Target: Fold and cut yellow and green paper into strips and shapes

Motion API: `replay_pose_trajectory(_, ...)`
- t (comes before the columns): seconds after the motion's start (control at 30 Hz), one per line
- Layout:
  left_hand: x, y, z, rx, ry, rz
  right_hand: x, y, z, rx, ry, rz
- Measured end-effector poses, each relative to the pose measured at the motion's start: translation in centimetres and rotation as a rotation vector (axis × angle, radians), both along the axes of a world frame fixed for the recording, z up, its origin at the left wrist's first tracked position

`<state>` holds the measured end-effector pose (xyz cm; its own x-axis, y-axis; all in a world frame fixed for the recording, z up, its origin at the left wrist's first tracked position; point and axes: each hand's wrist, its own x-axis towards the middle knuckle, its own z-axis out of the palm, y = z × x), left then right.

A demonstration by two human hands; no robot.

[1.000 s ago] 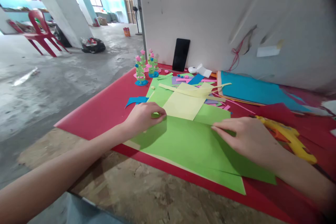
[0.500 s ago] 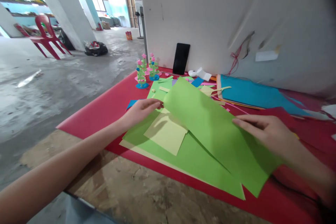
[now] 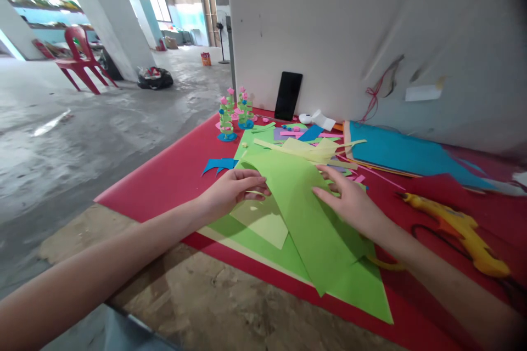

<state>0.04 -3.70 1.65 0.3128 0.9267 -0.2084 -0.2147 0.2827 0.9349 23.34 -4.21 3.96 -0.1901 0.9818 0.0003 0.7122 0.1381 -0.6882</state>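
Note:
A light green paper sheet (image 3: 313, 225) lies tilted over another green sheet (image 3: 362, 293) on the red table cover (image 3: 164, 175). My left hand (image 3: 236, 189) pinches the top sheet's left corner with its fingers closed on it. My right hand (image 3: 349, 203) rests flat on the same sheet, fingers stretched out toward the left. A pale yellow square of paper (image 3: 265, 222) shows under the lifted edge, between the two green sheets.
Yellow paper strips (image 3: 313, 148) and coloured scraps lie behind the hands. Two small paper trees (image 3: 226, 118) stand at the back left beside a black phone (image 3: 288, 96) leaning on the white board. A blue sheet (image 3: 403, 151) and a yellow glue gun (image 3: 461, 230) lie at the right.
The top green sheet has swung down and to the left over the yellow square. My right hand moved left onto it, uncovering the glue gun. My left hand stayed at the corner.

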Motion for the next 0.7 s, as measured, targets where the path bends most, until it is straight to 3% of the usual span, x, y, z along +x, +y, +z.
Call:
replay_pose_trajectory(0.2,0.1,-0.1,0.0,-0.016,-0.001,0.067,-1.5,0.1,0.1,0.016,-0.125,0.093)
replay_pose_trajectory(0.4,0.1,-0.3,0.0,-0.005,0.056,0.093,-2.1,0.3,0.1,-0.020,-0.173,0.092)
replay_pose_trajectory(0.53,0.2,-0.5,0.2,0.043,0.082,0.109,-2.9,-0.2,0.7,-0.164,-0.110,0.138)
replay_pose_trajectory(0.7,-0.1,-0.5,0.2,0.224,0.127,0.160,-4.1,-0.6,1.7,-0.304,0.006,0.236)
